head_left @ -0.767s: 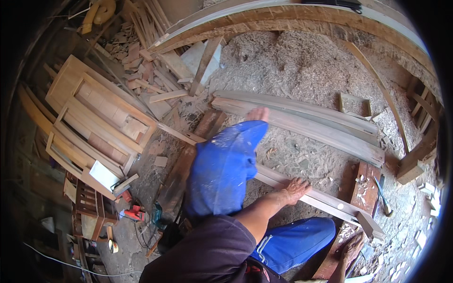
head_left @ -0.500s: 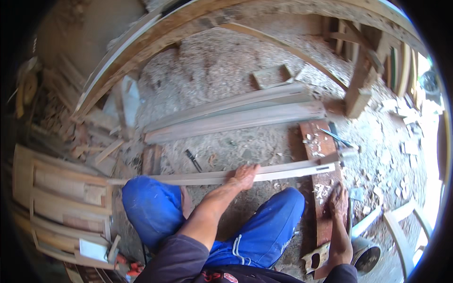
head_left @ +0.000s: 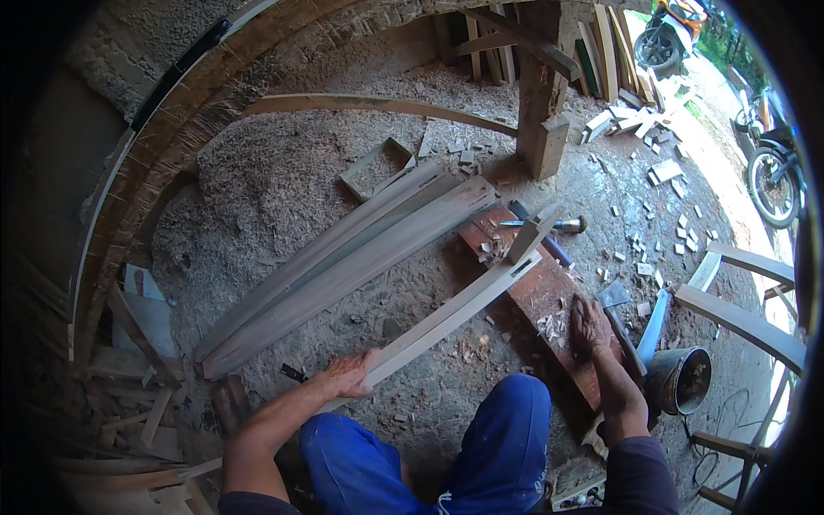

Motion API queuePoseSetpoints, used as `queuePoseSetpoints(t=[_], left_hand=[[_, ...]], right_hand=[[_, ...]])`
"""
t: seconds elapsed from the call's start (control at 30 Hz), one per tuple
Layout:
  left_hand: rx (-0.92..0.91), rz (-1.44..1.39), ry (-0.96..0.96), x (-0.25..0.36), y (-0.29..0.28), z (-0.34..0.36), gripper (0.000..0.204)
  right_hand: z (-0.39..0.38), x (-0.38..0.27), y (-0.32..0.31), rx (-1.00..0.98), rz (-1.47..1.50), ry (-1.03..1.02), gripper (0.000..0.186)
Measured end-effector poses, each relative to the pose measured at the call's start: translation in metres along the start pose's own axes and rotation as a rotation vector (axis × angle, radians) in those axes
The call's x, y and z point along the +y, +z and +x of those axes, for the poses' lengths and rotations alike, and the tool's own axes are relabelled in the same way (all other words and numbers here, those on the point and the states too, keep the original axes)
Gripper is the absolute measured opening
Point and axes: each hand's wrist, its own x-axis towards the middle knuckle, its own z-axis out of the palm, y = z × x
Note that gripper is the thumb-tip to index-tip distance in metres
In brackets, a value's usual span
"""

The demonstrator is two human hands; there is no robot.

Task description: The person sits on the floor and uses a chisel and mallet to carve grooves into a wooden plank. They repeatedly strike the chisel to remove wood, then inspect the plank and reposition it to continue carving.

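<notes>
My left hand (head_left: 350, 374) is closed round a long pale wooden rail (head_left: 446, 322) above my left knee. The rail slants up to the right, and its slotted end rests on a reddish-brown board (head_left: 562, 300) strewn with shavings. A short wooden piece (head_left: 533, 236) stands by that end. My right hand (head_left: 592, 324) lies on the board's right side, fingers stretched out, with nothing visible in it. Just right of it is a hatchet (head_left: 613, 295) with a dark handle. A chisel (head_left: 566, 226) lies across the board's far end.
Two long greyish timbers (head_left: 369, 270) lie on the floor ahead, near a shallow wooden frame (head_left: 376, 169). A metal bucket (head_left: 680, 380) and a blue-bladed saw (head_left: 654, 328) are at right. Beyond stand a wooden post (head_left: 542, 129), scattered offcuts (head_left: 665, 172) and motorcycles (head_left: 772, 176).
My view has turned to the right. The rail now slants more steeply, and my left hand grips it farther from the slotted end. My right hand stays on the board.
</notes>
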Motion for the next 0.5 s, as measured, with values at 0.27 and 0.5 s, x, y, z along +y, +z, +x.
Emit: queuePoseSetpoints(t=[0.27,0.5], left_hand=[[0.608,0.100,-0.345,-0.069,0.137,-0.048,0.041],[0.629,0.125,-0.232,-0.068,0.106,-0.027,0.034]], right_hand=[[-0.015,-0.008,0.025,0.211,-0.214,0.132,0.051],[-0.008,-0.031,0.034,0.225,-0.210,0.238,0.056]])
